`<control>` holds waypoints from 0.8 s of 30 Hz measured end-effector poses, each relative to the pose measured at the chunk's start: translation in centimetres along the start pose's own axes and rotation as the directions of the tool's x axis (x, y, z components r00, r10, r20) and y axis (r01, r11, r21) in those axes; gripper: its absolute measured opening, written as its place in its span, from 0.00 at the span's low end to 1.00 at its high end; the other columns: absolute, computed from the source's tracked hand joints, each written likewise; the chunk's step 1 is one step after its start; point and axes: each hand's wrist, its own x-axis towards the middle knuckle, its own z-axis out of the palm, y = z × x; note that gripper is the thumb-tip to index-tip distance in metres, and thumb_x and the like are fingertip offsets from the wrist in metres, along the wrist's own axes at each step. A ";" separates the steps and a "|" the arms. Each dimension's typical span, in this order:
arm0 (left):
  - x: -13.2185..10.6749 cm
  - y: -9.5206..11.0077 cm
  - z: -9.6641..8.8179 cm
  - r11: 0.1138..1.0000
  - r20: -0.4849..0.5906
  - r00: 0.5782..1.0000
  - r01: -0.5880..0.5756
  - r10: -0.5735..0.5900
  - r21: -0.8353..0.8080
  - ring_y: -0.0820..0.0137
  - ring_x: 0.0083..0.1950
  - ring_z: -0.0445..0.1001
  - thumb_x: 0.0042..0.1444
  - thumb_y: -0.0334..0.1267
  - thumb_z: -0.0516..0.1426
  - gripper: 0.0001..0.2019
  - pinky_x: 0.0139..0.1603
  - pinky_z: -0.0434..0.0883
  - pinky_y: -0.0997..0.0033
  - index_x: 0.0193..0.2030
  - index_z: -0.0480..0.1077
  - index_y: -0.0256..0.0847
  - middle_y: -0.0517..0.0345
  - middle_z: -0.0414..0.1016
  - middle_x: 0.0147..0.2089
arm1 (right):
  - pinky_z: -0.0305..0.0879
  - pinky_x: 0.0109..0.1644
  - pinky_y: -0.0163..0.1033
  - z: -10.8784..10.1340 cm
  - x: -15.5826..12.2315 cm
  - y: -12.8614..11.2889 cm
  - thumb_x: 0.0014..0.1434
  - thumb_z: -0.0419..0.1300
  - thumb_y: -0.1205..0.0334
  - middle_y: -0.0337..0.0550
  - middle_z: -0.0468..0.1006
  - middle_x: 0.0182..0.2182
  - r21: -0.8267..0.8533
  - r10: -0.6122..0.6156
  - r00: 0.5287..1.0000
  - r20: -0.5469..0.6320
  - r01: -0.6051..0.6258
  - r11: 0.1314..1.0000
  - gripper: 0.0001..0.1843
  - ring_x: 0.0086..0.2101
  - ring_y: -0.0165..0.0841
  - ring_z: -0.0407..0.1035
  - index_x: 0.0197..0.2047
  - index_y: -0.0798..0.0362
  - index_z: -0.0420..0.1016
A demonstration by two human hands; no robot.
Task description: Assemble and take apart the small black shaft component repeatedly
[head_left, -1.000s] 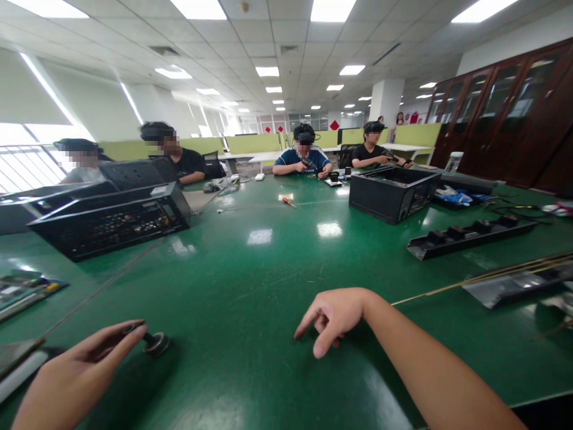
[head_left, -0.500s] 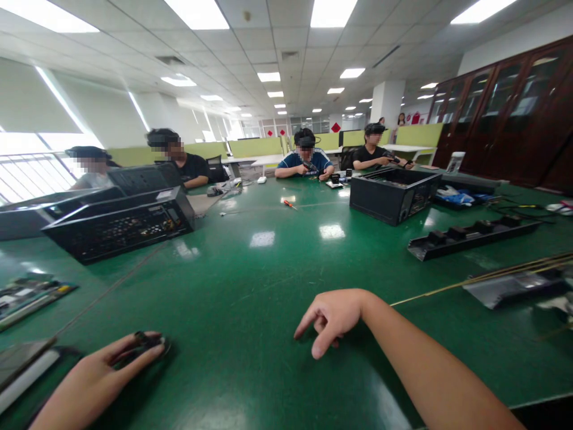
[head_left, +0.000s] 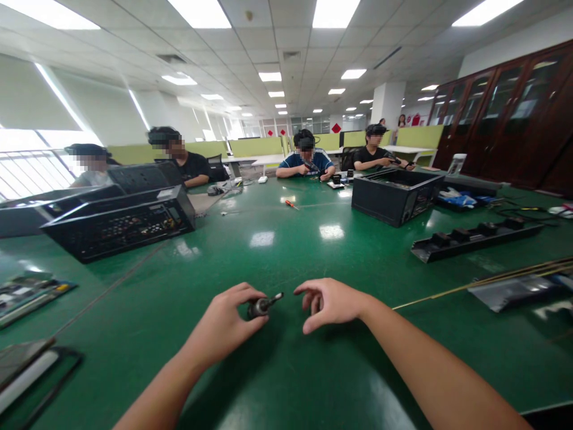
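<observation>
Grip of the left hand (head_left: 224,326) is clamped on a small dark stemmed tool (head_left: 258,308), thumb and fingers set on opposite sides of its rounded body; the narrow, pale-tipped stem juts toward the right hand (head_left: 335,306), whose fingers are curved, apart from the thumb, with nothing visible in them. Tool location: between the two hands, over the near middle of the green desk (head_left: 215,257); contact with the surface cannot be confirmed. Thin yellowish rods (head_left: 505,275) lie to the right, running up to the right forearm (head_left: 403,349), with a grey metal plate (head_left: 501,295) beside them and a long black rail (head_left: 475,240) beyond. Further out stand a black computer case (head_left: 380,203) to the right and a dark perforated case (head_left: 120,225) to the left, an orange-handled screwdriver (head_left: 290,204) between. Risks, as judged: uneven fingertip pressure could let the rounded body roll and drop; the projecting stem could knock the right fingers if the hands met abruptly; a sweep of the forearm could disturb the rods. Limits: the left fingers cover part of the tool, leaving its exact kind undetermined; the forearm hides where the rods end; a circuit board (head_left: 31,297) is cut off at the left edge.
</observation>
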 end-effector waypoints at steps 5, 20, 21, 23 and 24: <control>2.0 1.8 2.5 0.993 0.037 0.993 -0.108 0.110 -0.050 0.64 0.42 0.76 0.52 0.35 0.61 0.12 0.46 0.72 0.68 0.44 0.81 0.45 0.55 0.77 0.40 | 0.68 0.45 0.41 0.6 -0.3 -0.6 0.41 0.75 0.44 0.46 0.79 0.44 -0.356 -0.199 0.960 -0.198 0.119 0.927 0.41 0.40 0.37 0.73 0.57 0.52 0.74; 0.0 0.9 4.9 0.978 0.071 0.991 -0.101 0.116 -0.180 0.67 0.39 0.73 0.54 0.36 0.62 0.13 0.40 0.70 0.69 0.47 0.80 0.46 0.56 0.72 0.38 | 0.67 0.44 0.39 2.8 -0.1 -0.7 0.58 0.64 0.58 0.44 0.80 0.34 -0.611 -0.334 0.940 -0.077 0.220 0.760 0.08 0.37 0.37 0.73 0.37 0.53 0.78; 0.0 0.9 4.9 0.978 0.070 0.991 -0.103 0.117 -0.183 0.67 0.40 0.73 0.54 0.36 0.62 0.14 0.41 0.70 0.69 0.47 0.80 0.46 0.56 0.72 0.38 | 0.67 0.44 0.39 2.8 -0.1 -0.7 0.58 0.63 0.59 0.44 0.80 0.35 -0.608 -0.339 0.938 -0.067 0.231 0.760 0.07 0.37 0.37 0.73 0.38 0.53 0.78; -0.1 0.7 5.1 0.977 0.051 0.992 -0.106 0.117 -0.184 0.67 0.40 0.73 0.53 0.35 0.62 0.13 0.41 0.70 0.69 0.47 0.80 0.46 0.56 0.72 0.38 | 0.67 0.45 0.39 2.8 -0.1 -0.7 0.60 0.62 0.60 0.45 0.81 0.35 -0.600 -0.349 0.936 -0.052 0.250 0.760 0.07 0.38 0.37 0.73 0.40 0.53 0.78; -0.2 0.7 5.1 0.977 0.035 0.993 -0.106 0.115 -0.184 0.67 0.39 0.73 0.53 0.35 0.62 0.13 0.41 0.70 0.69 0.46 0.80 0.46 0.57 0.72 0.38 | 0.67 0.46 0.40 2.8 -0.1 -0.7 0.60 0.62 0.60 0.45 0.81 0.36 -0.598 -0.353 0.935 -0.047 0.257 0.760 0.07 0.38 0.37 0.73 0.40 0.53 0.78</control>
